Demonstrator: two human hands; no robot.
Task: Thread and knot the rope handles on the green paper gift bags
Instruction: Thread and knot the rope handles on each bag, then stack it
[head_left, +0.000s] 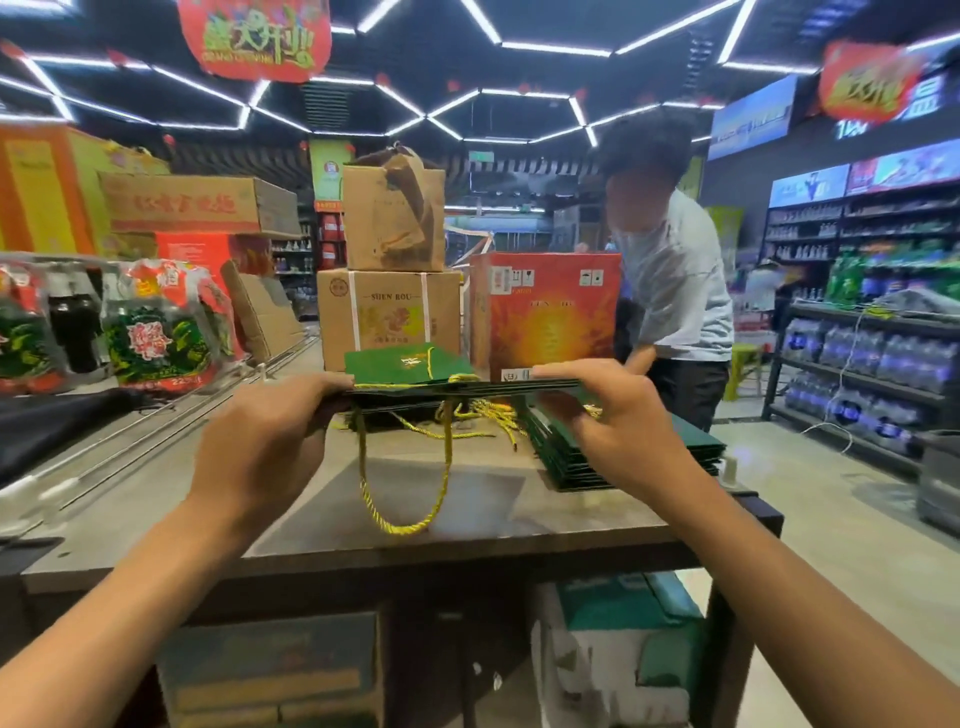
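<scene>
Both hands pinch a flat green gift bag (462, 387) edge-on at frame centre: left hand (260, 441), right hand (613, 415); yellow rope handle (405, 488) hangs below; fingertips hidden beneath.

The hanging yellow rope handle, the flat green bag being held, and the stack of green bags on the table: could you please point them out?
yellow rope handle (402, 527): head view, bottom of the hanging loop.
held green bag (467, 387): head view, near edge between the hands.
stack of green bags (571, 462): head view, layered edges beside the right wrist.

light: bright white ceiling strips (556, 49), mild glare | shadow: soft on table (322, 540) | blur: background, red signs (865, 83) | distortion: wide-angle edge bending
</scene>
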